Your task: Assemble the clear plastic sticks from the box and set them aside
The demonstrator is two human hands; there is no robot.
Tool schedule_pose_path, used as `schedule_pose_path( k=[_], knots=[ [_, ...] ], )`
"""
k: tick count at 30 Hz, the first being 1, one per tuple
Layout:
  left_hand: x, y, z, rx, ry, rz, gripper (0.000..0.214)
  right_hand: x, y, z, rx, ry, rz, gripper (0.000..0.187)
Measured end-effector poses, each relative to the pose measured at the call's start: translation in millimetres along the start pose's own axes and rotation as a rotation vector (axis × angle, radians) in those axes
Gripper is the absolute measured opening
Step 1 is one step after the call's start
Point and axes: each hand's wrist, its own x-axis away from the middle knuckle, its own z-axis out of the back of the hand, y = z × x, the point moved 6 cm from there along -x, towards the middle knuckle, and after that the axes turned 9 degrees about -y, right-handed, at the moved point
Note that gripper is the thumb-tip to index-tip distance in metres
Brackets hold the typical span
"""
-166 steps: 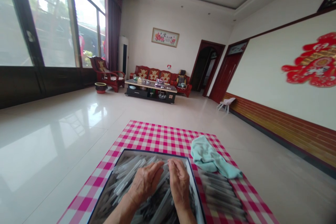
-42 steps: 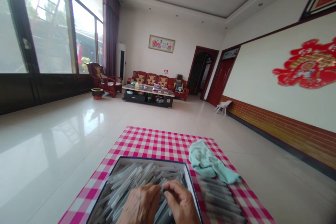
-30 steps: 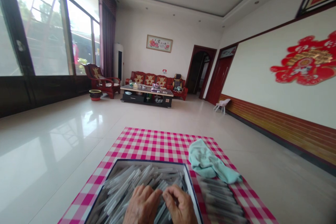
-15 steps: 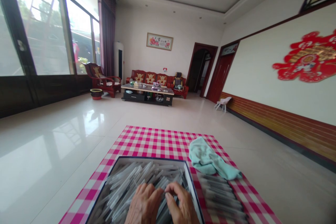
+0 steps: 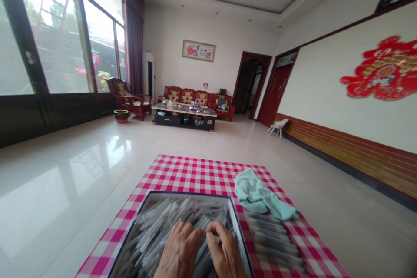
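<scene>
A shallow box (image 5: pixel 235 215) with a dark blue rim stands at the near side of the checked cloth. Many slim, translucent pen-like tubes (image 5: pixel 163 221) lie jumbled inside it. Over these tubes, my left hand (image 5: pixel 179 249) is seen from the back, thumb and fingers drawn together. My right hand (image 5: pixel 224 247) curls beside it in a pinch, its fingertips close to the left thumb. Whatever sits between the fingertips is too small and blurred to name. Right of the box, a row of similar slim sticks (image 5: pixel 276 243) with dark ends lies on the cloth, blurred.
A pink-and-white checked tablecloth (image 5: pixel 192 173) covers the table. A crumpled mint-green cloth (image 5: pixel 257 193) lies at its right, touching the row of sticks. Across the tiled floor stand a low coffee table (image 5: pixel 182 117), a wooden sofa (image 5: pixel 189 95) and a small chair (image 5: pixel 278 127).
Both hands stay over the box with the fingertips close together, shifting only slightly. The view has tilted a little.
</scene>
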Motion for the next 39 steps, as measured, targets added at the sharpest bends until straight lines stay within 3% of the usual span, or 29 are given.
schedule_pose_path(
  k=[3,11,19,26,29,31,34,35,36,39],
  knots=[
    [1,1,1.6,0.006,-0.002,0.011,0.022,3,-1,0,0.002,-0.017,-0.009,0.015],
    [2,2,1.4,0.034,-0.025,0.040,0.023,0,15,-12,0.084,0.019,-0.069,0.035],
    [2,1,2.5,0.023,-0.003,0.040,0.021,2,-1,-5,0.024,-0.030,-0.039,0.029],
    [2,5,4.8,0.042,0.013,0.008,0.023,0,3,-7,0.081,-0.009,-0.075,0.040],
    [1,7,11.2,0.055,0.077,-0.035,0.022,0,6,-6,0.048,0.019,-0.105,0.043],
    [4,3,19.5,0.073,0.213,-0.049,0.022,1,8,0,0.009,0.074,-0.147,0.045],
    [15,-14,31.3,0.191,0.495,0.053,0.021,4,12,11,-0.069,0.177,-0.225,0.049],
    [17,-22,31.0,0.268,0.535,0.113,0.017,4,13,14,-0.093,0.198,-0.238,0.050],
    [18,-29,28.0,0.362,0.528,0.176,0.018,5,12,16,-0.111,0.207,-0.241,0.051],
    [13,-47,8.5,0.741,0.350,0.357,0.029,4,8,14,-0.142,0.162,-0.218,0.051]
  ],
)
